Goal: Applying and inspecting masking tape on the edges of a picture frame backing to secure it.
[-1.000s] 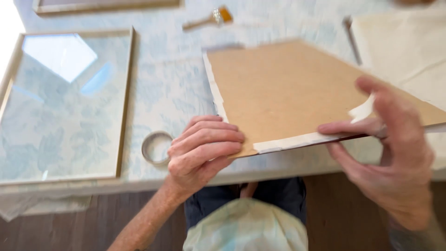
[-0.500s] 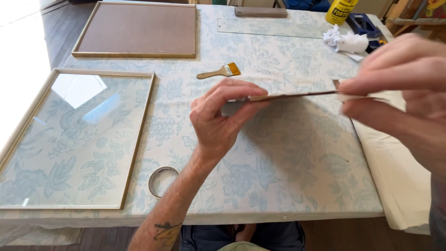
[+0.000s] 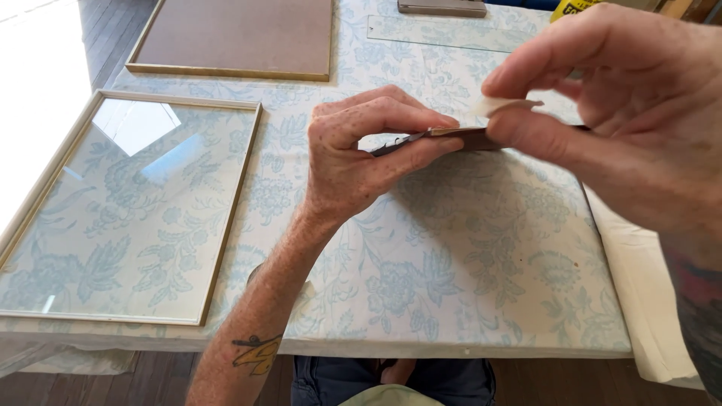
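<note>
Holding that thin brown backing board (image 3: 459,137) edge-on up near your eyes, you've got your left hand (image 3: 361,154) pinched shut on its near edge and your right hand (image 3: 632,113) clamped on the pale paper strip (image 3: 500,105) lifting off its top face, so the board looks braced for the peel. It's well above the blue floral tabletop (image 3: 466,286), which lies bare right under it. The gold-rimmed glass frame (image 3: 128,210) sits well off to your left and the second gold frame with brown backing (image 3: 233,37) lies farther back.

Table (image 3: 481,286), blue floral cloth: glazed gold frame (image 3: 128,210), backed frame (image 3: 233,37), glass sheet (image 3: 451,31).
</note>
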